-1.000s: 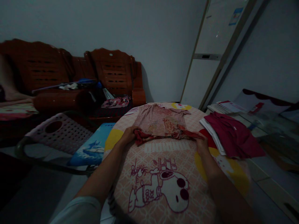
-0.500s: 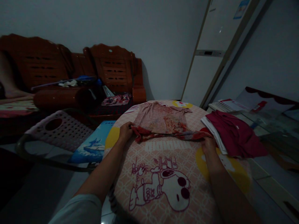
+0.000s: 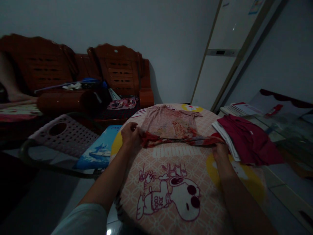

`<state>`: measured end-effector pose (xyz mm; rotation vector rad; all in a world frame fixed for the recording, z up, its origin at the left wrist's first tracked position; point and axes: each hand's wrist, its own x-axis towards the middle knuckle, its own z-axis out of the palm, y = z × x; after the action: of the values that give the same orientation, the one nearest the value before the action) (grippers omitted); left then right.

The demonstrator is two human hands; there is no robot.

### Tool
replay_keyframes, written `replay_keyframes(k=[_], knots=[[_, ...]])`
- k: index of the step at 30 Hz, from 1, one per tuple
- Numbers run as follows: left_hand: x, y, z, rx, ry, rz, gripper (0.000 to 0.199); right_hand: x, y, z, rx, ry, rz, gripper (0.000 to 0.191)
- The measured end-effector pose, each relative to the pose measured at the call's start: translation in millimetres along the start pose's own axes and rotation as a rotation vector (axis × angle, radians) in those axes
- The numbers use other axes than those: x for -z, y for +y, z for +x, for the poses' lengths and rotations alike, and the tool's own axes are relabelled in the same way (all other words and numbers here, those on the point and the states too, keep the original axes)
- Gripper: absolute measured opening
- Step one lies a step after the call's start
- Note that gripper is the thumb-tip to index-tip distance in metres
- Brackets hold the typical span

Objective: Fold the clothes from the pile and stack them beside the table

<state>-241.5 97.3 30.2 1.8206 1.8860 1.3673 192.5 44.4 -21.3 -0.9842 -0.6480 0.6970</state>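
- My left hand (image 3: 131,135) pinched the pink shirt's (image 3: 171,125) hem at nine o'clock; my right hand (image 3: 220,151) gripped it at three.
- The shirt lay on the blanket-covered counter (image 3: 176,176), long axis toward twelve, hem stretched crosswise between both hands.

A pale grey-blue sleeve (image 3: 81,222) covers the left upper arm; both forearms and hands are bare.

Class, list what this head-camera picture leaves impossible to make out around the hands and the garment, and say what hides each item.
- Left hand fingertips: curled into the red hem of the pink patterned garment.
- Right hand fingers: tucked under the same hem.
- Garment's print: too dim and blurred to read.
- White folded cloth: mostly covered by the dark red folded garment.
- Both elbows: cut off by the bottom edge.
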Motion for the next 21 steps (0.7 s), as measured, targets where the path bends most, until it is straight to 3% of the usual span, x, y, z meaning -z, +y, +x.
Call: replay_keyframes(k=[1,4,6,7,10,15,18,21], knots=[[3.6,10,-4,-0.071,-0.105,-0.033,0.023,0,-1,0,-0.001,0.005,-0.005,0.013],[10.9,33,-18,-0.329,-0.62,-0.049,0.023,3,-4,-1,-0.001,0.018,-0.034,0.016],[10.4,35,-27,-0.466,-0.822,0.025,0.025,6,-7,0,0.011,0.031,-0.095,0.019],[8.3,33,-31,-0.502,-0.841,0.07,0.029,7,-9,0,0.02,0.044,-0.14,0.02],[-3.4,16,-39,-0.514,-0.73,0.139,0.031,10,-16,0,0.028,0.084,-0.242,0.023],[-18.9,-2,-34,-0.439,-0.621,0.097,0.031,6,-29,-3,-0.046,0.049,-0.153,0.024],[-9.7,3,-21,-0.365,-0.602,0.007,0.03,0,-40,-3,-0.001,0.07,-0.072,0.02],[16.7,12,-6,-0.258,-0.588,-0.193,0.027,-1,-59,0,0.114,0.108,-0.031,0.014]])
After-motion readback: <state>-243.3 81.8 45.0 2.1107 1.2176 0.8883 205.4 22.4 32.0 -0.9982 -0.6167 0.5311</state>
